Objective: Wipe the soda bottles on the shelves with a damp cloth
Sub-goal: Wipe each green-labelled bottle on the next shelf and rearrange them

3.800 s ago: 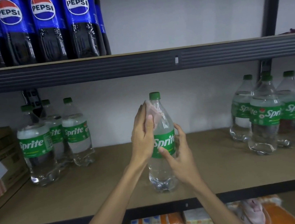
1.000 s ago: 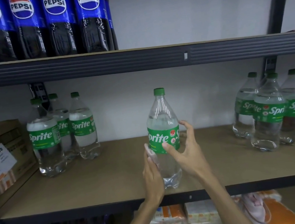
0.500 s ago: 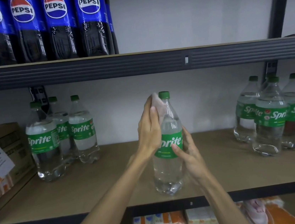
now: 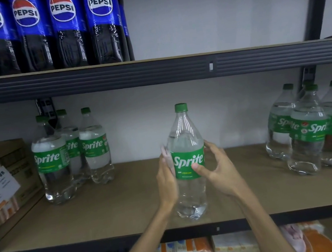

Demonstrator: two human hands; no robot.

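Head view, stockroom shelving, one entry per item.

- Sprite bottle (image 4: 187, 165): upright on the middle shelf (image 4: 108, 212), near its front edge, between both hands.
- Left hand (image 4: 166, 181): fingers fairly straight, pressing a pale cloth (image 4: 165, 154) flat against the bottle's left side at label height; thumb hidden.
- Right hand (image 4: 218, 171): thumb on the label, fingers curled round the far side, steadying the bottle.
- Left group (image 4: 52, 160): three Sprite bottles, well apart from the one in hand, beside a cardboard box (image 4: 4, 164).
- Right group (image 4: 307, 129): several more Sprite bottles, also well apart.
- Pepsi bottles (image 4: 65, 29): a row on the upper shelf (image 4: 113, 75).

Progress, as judged: one bottle is mid-wipe. Neither group shows whether it is wiped or waiting, so I cannot tell. The Pepsi row looks untouched by either hand. Plenty likely remains.

Room to move: bare board lies on both sides of the held bottle, enough to turn it or slide it either way. A gap shows between its cap and the upper shelf's front rail, so a straight lift looks possible but limited. The front edge is close, so a push toward the person risks tipping the bottle off.
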